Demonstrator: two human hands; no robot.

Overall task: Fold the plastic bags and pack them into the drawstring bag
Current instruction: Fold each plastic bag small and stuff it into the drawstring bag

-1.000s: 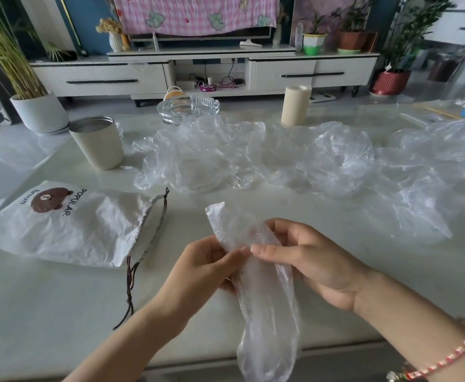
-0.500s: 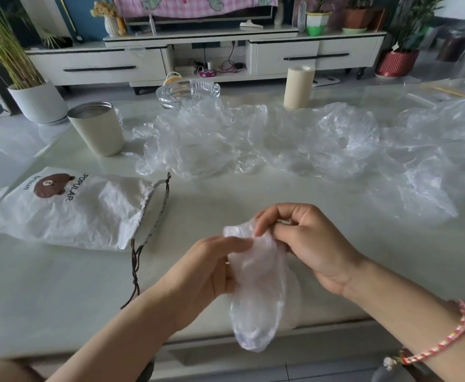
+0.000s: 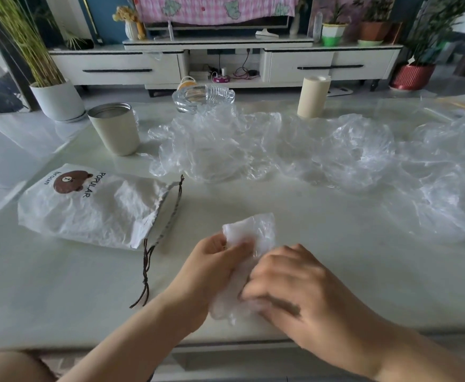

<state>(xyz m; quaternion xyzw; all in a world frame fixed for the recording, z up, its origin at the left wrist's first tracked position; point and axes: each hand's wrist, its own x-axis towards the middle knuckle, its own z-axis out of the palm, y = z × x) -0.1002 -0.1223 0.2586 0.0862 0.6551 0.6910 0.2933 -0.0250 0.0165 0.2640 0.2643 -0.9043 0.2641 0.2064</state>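
Folding has shortened the thin clear plastic bag [image 3: 256, 230]: a second ago it hung as a long strip, now it is a short wad at lower centre, I think nearly ready to pack. My left hand [image 3: 212, 266] pinches its top corner. My right hand [image 3: 289, 285], blurred, curls round its lower part. The white bear-printed drawstring bag [image 3: 88, 208] lies at left, well apart.

Pale glossy table [image 3: 308, 216] is carrying it all. White drawstring bag [image 3: 93, 210] w/ bear print is lying flat at left, mouth twd centre, its dark cord [image 3: 146, 271] trailing twd near edge. Beige cup [image 3: 115, 130] is standing upright behind it. Clear plastic bags [image 3: 294, 150] are sprawling crumpled from mid to right. Glass dish [image 3: 203, 98] & upright beige roll [image 3: 312, 96] are sitting just behind the heap.
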